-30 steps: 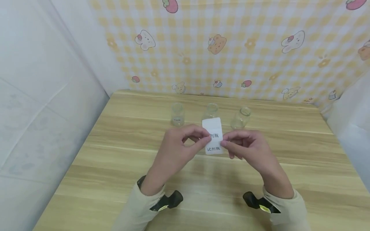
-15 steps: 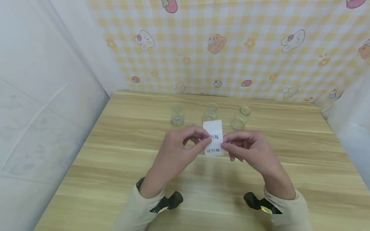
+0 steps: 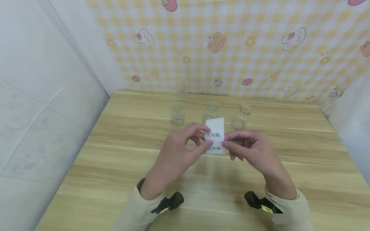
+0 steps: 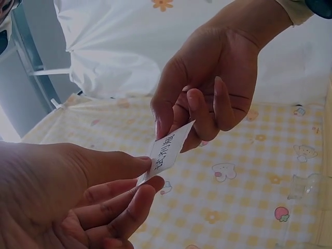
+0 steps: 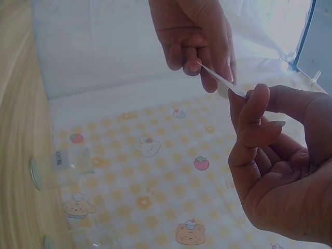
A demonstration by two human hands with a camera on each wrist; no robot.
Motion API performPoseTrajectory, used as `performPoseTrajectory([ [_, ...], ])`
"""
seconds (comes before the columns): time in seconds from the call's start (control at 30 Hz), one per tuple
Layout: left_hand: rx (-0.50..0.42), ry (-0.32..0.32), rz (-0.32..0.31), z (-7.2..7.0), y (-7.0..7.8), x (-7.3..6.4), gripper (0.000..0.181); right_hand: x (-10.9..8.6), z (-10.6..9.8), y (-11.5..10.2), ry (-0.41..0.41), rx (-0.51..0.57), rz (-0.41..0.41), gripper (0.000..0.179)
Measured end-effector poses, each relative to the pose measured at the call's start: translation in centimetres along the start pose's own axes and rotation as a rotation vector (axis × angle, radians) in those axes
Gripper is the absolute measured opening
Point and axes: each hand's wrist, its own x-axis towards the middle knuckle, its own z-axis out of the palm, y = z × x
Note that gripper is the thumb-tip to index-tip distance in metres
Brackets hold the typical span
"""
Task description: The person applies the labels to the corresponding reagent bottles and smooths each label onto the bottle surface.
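A small white sheet of printed labels (image 3: 214,124) is held up over the table between both hands, with two rows of dark characters facing me. My left hand (image 3: 180,149) pinches its left edge between thumb and index finger. At the opposite edge, my right hand (image 3: 254,149) pinches it near the line between the two rows. In the left wrist view, the left thumb lies on the printed face of the label sheet (image 4: 168,150). Behind the hands stand three clear glass bottles. The left bottle (image 3: 177,114) bears a small printed label; the sheet partly covers the middle bottle (image 3: 212,109).
Just beyond the right hand is the right glass bottle (image 3: 241,117), its mouth open. The wooden table (image 3: 121,173) ends at a yellow checked cloth (image 3: 185,61) at the back. A white wall covering (image 3: 43,96) rises along the left side.
The left thumb and index finger have spread apart along the sheet's edge, uncovering the first character of the upper row. The sheet has shifted slightly right. The right hand keeps its pinch.
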Motion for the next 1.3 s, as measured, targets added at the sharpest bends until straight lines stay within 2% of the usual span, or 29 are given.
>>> performPoseTrajectory([
  [0.3,0.062,-0.013,-0.034,0.09,0.28,-0.07,0.023,0.15,0.01,0.16,-0.007,0.02,-0.043,0.02],
  [0.6,0.113,-0.029,-0.029,0.22,0.24,-0.1,0.021,0.06,-0.05,0.14,-0.01,0.006,-0.052,0.02],
  [1.0,0.196,-0.03,0.025,0.33,0.04,-0.07,0.021,0.15,0.08,0.25,-0.037,0.009,-0.087,0.012],
  [1.3,0.209,0.021,0.122,0.57,-0.26,-0.04,0.013,0.15,0.22,0.26,-0.068,0.005,-0.094,0.012],
])
